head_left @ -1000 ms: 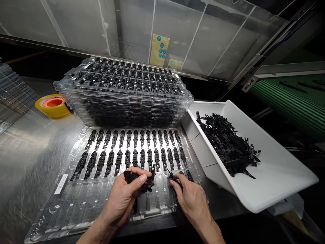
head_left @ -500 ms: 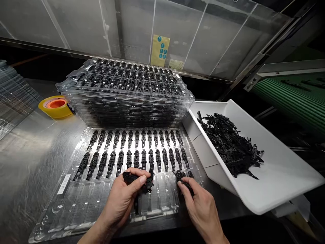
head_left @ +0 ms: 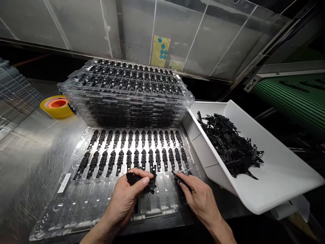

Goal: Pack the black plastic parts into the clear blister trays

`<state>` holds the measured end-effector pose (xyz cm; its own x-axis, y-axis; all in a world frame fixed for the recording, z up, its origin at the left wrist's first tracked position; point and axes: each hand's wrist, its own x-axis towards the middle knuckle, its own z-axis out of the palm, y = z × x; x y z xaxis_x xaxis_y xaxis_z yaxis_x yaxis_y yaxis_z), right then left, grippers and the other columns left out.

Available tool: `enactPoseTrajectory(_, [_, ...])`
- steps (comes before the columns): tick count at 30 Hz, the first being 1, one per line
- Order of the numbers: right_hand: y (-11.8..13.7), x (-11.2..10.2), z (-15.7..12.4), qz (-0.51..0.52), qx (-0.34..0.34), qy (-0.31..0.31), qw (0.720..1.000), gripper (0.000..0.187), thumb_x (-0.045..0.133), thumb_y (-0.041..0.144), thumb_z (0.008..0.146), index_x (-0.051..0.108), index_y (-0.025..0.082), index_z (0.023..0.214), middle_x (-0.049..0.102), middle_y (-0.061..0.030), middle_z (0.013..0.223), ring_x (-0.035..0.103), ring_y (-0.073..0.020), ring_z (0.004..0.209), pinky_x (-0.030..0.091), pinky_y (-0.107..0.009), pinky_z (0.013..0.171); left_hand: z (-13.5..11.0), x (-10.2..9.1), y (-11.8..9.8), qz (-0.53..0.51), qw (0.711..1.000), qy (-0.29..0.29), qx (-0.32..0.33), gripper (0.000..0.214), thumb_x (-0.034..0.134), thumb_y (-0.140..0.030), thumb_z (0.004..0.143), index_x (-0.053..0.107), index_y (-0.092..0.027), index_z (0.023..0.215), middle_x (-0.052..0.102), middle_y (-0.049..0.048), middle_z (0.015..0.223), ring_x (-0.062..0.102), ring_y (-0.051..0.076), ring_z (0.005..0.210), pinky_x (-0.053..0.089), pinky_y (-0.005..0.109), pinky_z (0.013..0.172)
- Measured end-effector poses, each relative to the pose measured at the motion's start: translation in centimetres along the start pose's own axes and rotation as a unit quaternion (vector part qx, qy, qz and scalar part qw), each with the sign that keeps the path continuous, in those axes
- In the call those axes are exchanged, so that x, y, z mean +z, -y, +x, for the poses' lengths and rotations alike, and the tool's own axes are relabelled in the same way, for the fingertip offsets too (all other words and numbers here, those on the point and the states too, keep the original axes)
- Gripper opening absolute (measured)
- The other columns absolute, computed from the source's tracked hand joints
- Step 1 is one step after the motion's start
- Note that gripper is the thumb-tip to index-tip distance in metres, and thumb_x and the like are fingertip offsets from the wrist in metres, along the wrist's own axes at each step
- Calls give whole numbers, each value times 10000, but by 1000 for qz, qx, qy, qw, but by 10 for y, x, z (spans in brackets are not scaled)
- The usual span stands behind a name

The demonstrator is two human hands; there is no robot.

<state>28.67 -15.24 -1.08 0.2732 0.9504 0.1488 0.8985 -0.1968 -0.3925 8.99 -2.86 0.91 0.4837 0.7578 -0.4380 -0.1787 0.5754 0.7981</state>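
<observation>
My left hand point(head_left: 128, 195) is closed round a small bunch of black plastic parts point(head_left: 151, 185), held above the front row of a clear plastic tray point(head_left: 86, 200). My right hand point(head_left: 199, 193) pinches one narrow black plastic part point(head_left: 185, 182) between thumb and fingers, over the right end of that front row. Beneath it, dark parts lie in the slots, partly hidden by the hand. Two rows of black parts point(head_left: 102, 164) fill the tray's back and middle slots. Several front slots to the left hold nothing.
Behind the tray rises a tall stack of filled clear trays point(head_left: 132, 105). A white bin point(head_left: 269, 183) with a heap of black parts point(head_left: 228, 145) stands at right. Yellow tape point(head_left: 58, 106) lies at left, near more stacked clear trays point(head_left: 15, 98). A green conveyor belt point(head_left: 291, 91) runs far right.
My right hand has turned slightly, and the part in it now lies at a slant above the slots. The left hand has shifted a little to the right with its bunch.
</observation>
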Motion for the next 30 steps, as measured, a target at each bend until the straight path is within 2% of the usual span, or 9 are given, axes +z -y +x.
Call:
enactPoseTrajectory(6, [1, 1, -1, 19, -32, -28, 999, 257, 432, 180, 944, 644, 203, 1089, 641, -68, 1008, 606, -181, 897, 522, -308, 775, -1, 1, 1, 1, 1000, 1, 1, 179, 797, -264, 669, 673, -157, 743, 707, 53, 890, 582, 152, 827, 429, 236, 782])
enactPoseTrajectory(12, [3, 3, -8, 24, -42, -30, 998, 232, 442, 156, 928, 641, 194, 1041, 642, -70, 1029, 604, -188, 880, 530, -329, 761, -2, 3, -1, -2, 1000, -9, -3, 199, 814, -265, 629, 684, -155, 732, 711, 66, 877, 587, 162, 811, 440, 241, 767])
enactPoseTrajectory(17, [2, -1, -9, 29, -37, -62, 997, 230, 451, 172, 934, 633, 200, 1072, 662, -61, 1081, 610, -194, 960, 504, -351, 857, -2, 2, 0, 1, 1000, -7, -2, 188, 807, -266, 645, 678, -162, 733, 713, 57, 878, 588, 148, 804, 439, 222, 754])
enactPoseTrajectory(19, [2, -1, -8, 22, -49, -49, 997, 229, 445, 165, 935, 632, 196, 1066, 666, -57, 1102, 613, -195, 965, 500, -349, 855, -1, 2, 1, 4, 1000, 4, 1, 173, 796, -264, 666, 675, -165, 740, 711, 48, 879, 586, 142, 804, 437, 220, 758])
enactPoseTrajectory(23, [7, -1, -6, 8, -42, -10, 999, 226, 439, 160, 932, 633, 189, 1044, 683, -51, 1025, 610, -182, 823, 507, -322, 726, -2, 2, 1, 8, 1000, 2, 7, 168, 783, -258, 684, 668, -154, 749, 701, 52, 882, 578, 147, 806, 437, 233, 757])
enactPoseTrajectory(27, [7, -4, -7, 20, -40, -65, 997, 223, 470, 188, 927, 658, 196, 1048, 664, -64, 1028, 601, -187, 869, 499, -324, 771, -3, 2, -1, 8, 1000, -7, 8, 179, 786, -247, 675, 665, -146, 760, 697, 62, 885, 569, 154, 794, 440, 245, 736])
enactPoseTrajectory(30, [3, -12, -10, 38, 1, -103, 994, 239, 486, 212, 930, 659, 217, 1093, 637, -58, 966, 597, -180, 876, 496, -306, 772, -3, 3, -2, 3, 1000, -8, 6, 190, 795, -251, 661, 662, -146, 748, 697, 63, 880, 573, 160, 808, 444, 249, 743])
